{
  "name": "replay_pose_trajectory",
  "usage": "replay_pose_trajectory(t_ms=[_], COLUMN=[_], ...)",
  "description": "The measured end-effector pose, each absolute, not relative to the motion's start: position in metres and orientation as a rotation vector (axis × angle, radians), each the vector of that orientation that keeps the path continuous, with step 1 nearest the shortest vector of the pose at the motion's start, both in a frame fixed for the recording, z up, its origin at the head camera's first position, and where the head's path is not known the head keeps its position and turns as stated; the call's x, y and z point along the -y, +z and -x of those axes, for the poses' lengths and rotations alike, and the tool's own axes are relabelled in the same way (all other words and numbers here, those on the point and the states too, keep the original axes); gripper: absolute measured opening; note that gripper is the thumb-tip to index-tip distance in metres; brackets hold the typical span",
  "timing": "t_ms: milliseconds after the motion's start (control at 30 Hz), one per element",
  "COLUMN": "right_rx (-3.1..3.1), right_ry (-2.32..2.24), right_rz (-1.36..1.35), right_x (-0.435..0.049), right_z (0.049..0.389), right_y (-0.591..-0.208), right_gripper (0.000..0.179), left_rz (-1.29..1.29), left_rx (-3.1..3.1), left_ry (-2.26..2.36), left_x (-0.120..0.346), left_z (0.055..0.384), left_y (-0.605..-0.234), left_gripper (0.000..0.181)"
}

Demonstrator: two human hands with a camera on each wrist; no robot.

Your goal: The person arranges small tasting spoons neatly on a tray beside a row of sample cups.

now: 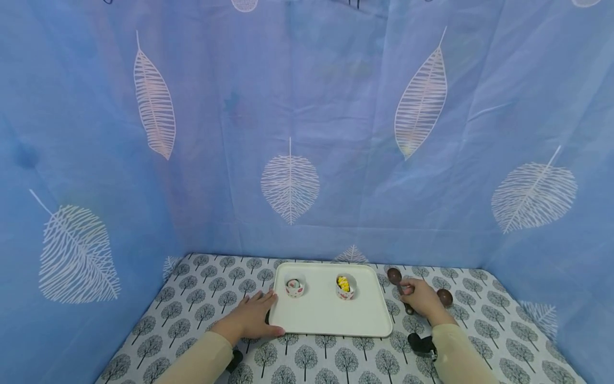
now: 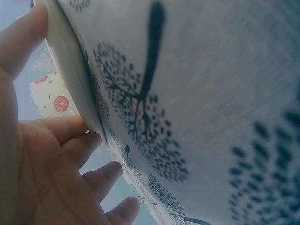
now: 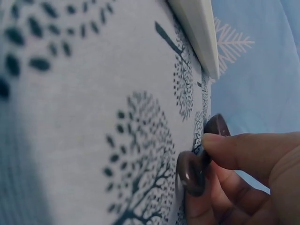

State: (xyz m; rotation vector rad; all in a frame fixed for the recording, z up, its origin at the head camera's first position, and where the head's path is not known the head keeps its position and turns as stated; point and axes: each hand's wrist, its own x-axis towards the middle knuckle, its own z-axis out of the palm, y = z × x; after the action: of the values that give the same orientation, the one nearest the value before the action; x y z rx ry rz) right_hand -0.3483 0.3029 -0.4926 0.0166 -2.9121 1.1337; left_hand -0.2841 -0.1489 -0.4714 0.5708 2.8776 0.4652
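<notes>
White tray (image 1: 326, 320) bears 2 cups; flat left hand (image 1: 251, 317) touches it, right hand (image 1: 422, 298) grips 1 of 2 spoons.

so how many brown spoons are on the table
2: one spoon lies just right of the white tray, its handle pinched by the right hand; the other spoon is right of that hand.

Bare tablecloth (image 1: 201, 298) left of tray (image 1: 331, 320)
</notes>
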Motion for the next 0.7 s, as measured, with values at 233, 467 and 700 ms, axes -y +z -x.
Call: replay_pose_trajectory(t_ms=[233, 467, 700], right_rx=[2.906, 2.91, 2.903], right_ry=[1.176, 1.246, 1.256], right_rz=[-0.026, 0.011, 0.003], right_x=[-0.305, -0.305, -0.307], right_z=[0.347, 0.344, 0.338], right_y=[-0.493, -0.489, -0.485], right_gripper=[0.044, 0.043, 0.044], left_rz=[-0.593, -0.593, -0.593], left_rx=[-2.886, -2.889, -2.889], left_ry=[0.471, 0.466, 0.463], left_x=[0.149, 0.148, 0.148], left_z=[0.282, 0.282, 0.281], left_y=[-0.47, -0.468, -0.467], left_gripper=[0.096, 0.095, 0.094])
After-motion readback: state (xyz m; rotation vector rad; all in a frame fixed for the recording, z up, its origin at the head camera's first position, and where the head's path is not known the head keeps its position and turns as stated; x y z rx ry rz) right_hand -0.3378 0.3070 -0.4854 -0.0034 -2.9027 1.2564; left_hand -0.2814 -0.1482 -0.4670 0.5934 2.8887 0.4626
